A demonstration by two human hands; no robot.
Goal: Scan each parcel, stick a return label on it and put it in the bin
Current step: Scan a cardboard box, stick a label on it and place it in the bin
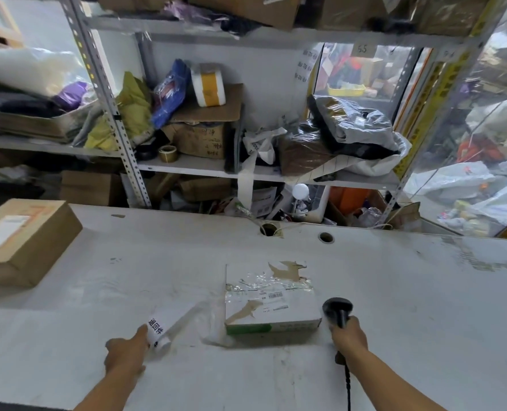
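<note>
White parcel: a small carton [271, 304] with torn tape and a green lower edge is lying on the worktable [394, 307], between the two hands, its barcode sticker facing up.
Step in hand: scanning, by my reading; the black barcode scanner [337, 311] is hanging just beside the carton's right edge.
Right hand: the right hand [348, 336] is wrapping closed around the scanner's handle, cord trailing down.
Left hand: the left hand [127, 351] is pinching a strip of return labels [164, 329] with printed characters, its far end resting on the table.
Next move: likely aiming the scanner at the barcode, then peeling one label.
Other parcel: a brown box [23, 241] is waiting at far left.
Bin: not visible.
</note>
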